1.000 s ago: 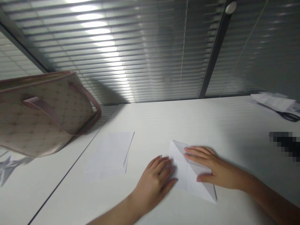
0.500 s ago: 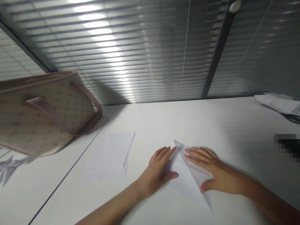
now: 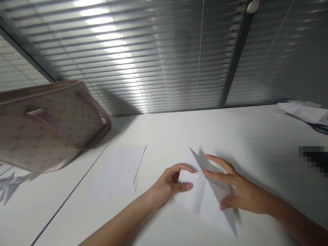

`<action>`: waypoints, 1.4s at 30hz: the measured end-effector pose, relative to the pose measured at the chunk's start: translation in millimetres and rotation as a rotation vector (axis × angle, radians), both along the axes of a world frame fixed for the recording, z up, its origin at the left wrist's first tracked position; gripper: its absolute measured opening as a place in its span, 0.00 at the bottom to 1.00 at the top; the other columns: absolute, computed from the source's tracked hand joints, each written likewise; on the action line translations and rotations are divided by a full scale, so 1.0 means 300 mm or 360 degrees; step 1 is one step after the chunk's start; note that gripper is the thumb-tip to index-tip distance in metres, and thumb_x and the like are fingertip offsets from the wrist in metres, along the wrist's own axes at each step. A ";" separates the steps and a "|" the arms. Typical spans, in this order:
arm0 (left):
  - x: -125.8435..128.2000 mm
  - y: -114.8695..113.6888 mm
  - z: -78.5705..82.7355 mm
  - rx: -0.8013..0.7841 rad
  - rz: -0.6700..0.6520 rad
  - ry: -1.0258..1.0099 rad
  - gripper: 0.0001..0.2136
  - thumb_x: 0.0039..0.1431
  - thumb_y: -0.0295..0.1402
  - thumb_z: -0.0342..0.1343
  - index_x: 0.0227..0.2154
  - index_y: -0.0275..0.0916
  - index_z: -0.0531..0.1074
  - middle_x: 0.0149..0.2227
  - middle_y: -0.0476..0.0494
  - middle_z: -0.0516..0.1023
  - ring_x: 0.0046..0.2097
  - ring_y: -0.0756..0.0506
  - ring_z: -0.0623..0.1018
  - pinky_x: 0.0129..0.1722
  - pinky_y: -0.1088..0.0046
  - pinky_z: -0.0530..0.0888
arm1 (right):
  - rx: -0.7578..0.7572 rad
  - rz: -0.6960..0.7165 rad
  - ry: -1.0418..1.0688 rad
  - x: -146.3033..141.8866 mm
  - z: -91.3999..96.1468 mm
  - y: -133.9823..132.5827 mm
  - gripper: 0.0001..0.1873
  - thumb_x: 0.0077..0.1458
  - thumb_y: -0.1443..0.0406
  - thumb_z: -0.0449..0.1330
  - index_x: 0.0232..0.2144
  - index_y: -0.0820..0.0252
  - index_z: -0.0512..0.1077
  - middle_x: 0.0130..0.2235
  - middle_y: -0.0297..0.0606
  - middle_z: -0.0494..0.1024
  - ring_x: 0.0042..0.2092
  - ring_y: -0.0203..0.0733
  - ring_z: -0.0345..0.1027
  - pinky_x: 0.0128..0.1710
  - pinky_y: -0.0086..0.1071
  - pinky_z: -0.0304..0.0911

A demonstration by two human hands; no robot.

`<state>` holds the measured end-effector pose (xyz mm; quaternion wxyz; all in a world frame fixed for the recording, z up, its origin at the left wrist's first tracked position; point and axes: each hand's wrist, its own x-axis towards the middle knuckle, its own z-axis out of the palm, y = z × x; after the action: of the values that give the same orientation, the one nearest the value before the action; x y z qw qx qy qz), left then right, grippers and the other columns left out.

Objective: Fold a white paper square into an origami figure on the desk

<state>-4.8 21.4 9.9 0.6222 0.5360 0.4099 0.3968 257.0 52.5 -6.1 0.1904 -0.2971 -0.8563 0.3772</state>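
The left hand (image 3: pixel 170 182) has lifted off the folded white paper (image 3: pixel 202 198), its fingers curled and apart from the thumb, while the right hand (image 3: pixel 243 194) spreads its fingers over the paper, which lies near the near edge of the white tabletop (image 3: pixel 246 136).

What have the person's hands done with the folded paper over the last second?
The left hand has drawn back leftward off the folded white paper and curled, now at the paper's left edge. The right hand has raised and arched its fingers above the paper, with its thumb near the lower edge. Neither hand visibly grips the paper. The tote bag and loose sheet stayed where they were.
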 end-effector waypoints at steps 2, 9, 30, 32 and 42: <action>0.005 0.001 0.017 -0.0186 -0.0052 -0.0138 0.15 0.49 0.32 0.67 0.41 0.42 0.74 0.44 0.45 0.76 0.43 0.44 0.77 0.43 0.67 0.71 | 0.0022 0.0041 0.0081 0.003 0.019 -0.005 0.32 0.52 0.49 0.61 0.59 0.34 0.61 0.69 0.29 0.43 0.68 0.54 0.35 0.64 0.51 0.45; 0.040 -0.022 0.020 -0.0555 -0.0089 -0.0467 0.18 0.44 0.28 0.68 0.41 0.43 0.73 0.39 0.48 0.79 0.37 0.48 0.79 0.39 0.74 0.72 | 0.0011 0.0141 0.0271 -0.012 0.041 -0.018 0.32 0.51 0.48 0.61 0.58 0.34 0.62 0.66 0.31 0.54 0.67 0.47 0.42 0.65 0.46 0.45; 0.078 -0.052 0.070 -0.0282 0.0275 -0.0298 0.25 0.39 0.22 0.71 0.42 0.41 0.73 0.39 0.48 0.79 0.39 0.47 0.77 0.39 0.74 0.73 | -0.0372 -0.0132 0.0436 -0.070 0.052 -0.070 0.20 0.51 0.62 0.64 0.47 0.47 0.68 0.64 0.40 0.51 0.67 0.52 0.41 0.63 0.50 0.47; 0.076 -0.051 0.069 -0.0311 0.0302 -0.0288 0.25 0.41 0.23 0.71 0.44 0.41 0.71 0.37 0.48 0.80 0.35 0.48 0.78 0.37 0.73 0.73 | -0.0312 -0.0177 0.0421 -0.072 0.049 -0.066 0.18 0.51 0.62 0.63 0.46 0.48 0.70 0.63 0.41 0.53 0.66 0.52 0.43 0.63 0.49 0.47; 0.079 -0.062 0.073 -0.0620 0.0218 -0.0550 0.35 0.39 0.23 0.71 0.52 0.44 0.64 0.42 0.44 0.78 0.39 0.44 0.79 0.40 0.67 0.76 | -0.0371 -0.0072 0.0570 -0.073 0.044 -0.067 0.18 0.51 0.55 0.65 0.46 0.44 0.74 0.60 0.40 0.58 0.61 0.50 0.55 0.58 0.45 0.58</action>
<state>18.8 2.7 31.7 0.7461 0.3015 0.4017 0.4372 235.2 32.4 7.2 0.3123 -0.2644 -0.7525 0.5160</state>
